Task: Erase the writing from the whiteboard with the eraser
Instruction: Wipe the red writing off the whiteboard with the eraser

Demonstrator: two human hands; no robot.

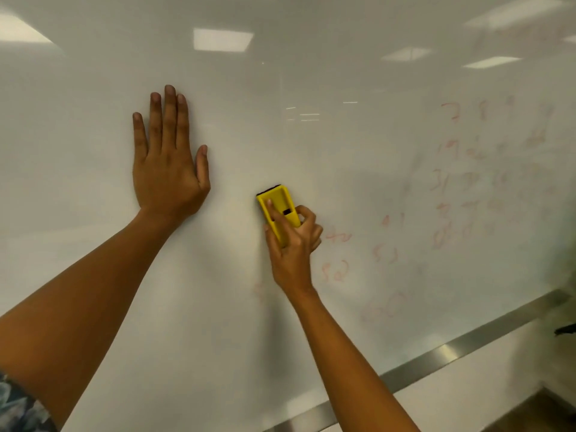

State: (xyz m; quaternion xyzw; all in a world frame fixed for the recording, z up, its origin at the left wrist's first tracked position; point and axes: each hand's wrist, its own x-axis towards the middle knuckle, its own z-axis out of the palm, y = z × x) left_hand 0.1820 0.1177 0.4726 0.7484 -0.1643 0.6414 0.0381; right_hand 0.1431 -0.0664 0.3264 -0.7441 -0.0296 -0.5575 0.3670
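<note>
the left hand (168,169) lies flat and open on the whiteboard (311,145), holding nothing, while the right hand (291,247) grips the yellow eraser (277,210) pressed against it, left of faint red writing (461,182).

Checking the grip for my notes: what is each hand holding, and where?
The right hand grips the yellow plastic eraser by its lower end. The left hand holds nothing, flat on the whiteboard.
</note>
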